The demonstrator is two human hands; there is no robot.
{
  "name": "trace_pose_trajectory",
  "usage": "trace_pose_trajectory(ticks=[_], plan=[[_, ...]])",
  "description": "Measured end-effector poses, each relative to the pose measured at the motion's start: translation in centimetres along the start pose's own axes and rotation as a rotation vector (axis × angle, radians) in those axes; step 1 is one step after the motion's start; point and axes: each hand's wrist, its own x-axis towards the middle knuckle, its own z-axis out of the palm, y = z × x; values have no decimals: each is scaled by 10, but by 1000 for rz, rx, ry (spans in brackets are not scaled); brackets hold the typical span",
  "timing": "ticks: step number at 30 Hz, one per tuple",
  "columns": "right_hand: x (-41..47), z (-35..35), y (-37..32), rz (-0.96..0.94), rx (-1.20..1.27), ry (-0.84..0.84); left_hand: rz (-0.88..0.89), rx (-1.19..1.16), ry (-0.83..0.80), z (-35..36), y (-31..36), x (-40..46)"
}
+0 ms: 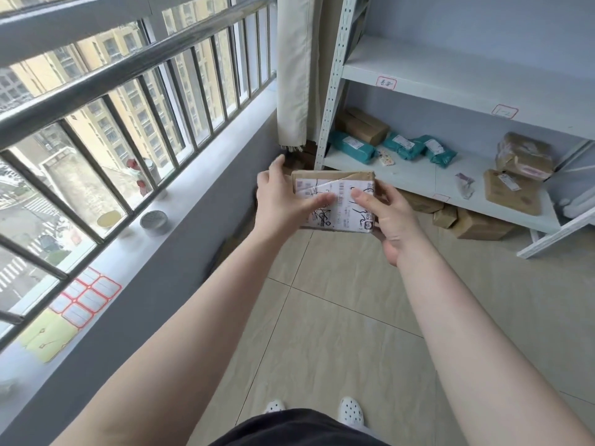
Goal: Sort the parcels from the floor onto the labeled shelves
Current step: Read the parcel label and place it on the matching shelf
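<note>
I hold a small brown cardboard parcel [338, 180] with a white shipping label at chest height, in front of the white shelf unit [418, 175]. My left hand [283, 197] grips its left side, thumb on the label. My right hand [389, 214] grips its right side and underside. On the lower shelf lie several teal bag parcels [402, 144] and brown boxes [521, 159]. Red-edged labels [385, 82] mark the shelf edges. More brown boxes [476, 222] sit on the floor under the shelf.
A barred window and grey sill [180, 201] run along the left, with a tape roll [154, 222], a sticker sheet [87, 296] and a cup on the sill. A rolled beige curtain [294, 75] hangs beside the shelf post. The floor is beige tile [338, 317].
</note>
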Motion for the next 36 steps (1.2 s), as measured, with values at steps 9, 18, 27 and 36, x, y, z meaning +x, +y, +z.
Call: trace_pose_trajectory(ticks=[9,18,27,36], plan=[[-8,30,23,181,341,99,-568,-677,-112,28,2,-12],[1,20,32,132,100,54,-391,-652,-264,13,-1,3],[9,14,36,43,32,3,-311,-466,-423,13,-4,11],[21,-14,46,80,83,95,-285,-549,-395,56,-12,21]])
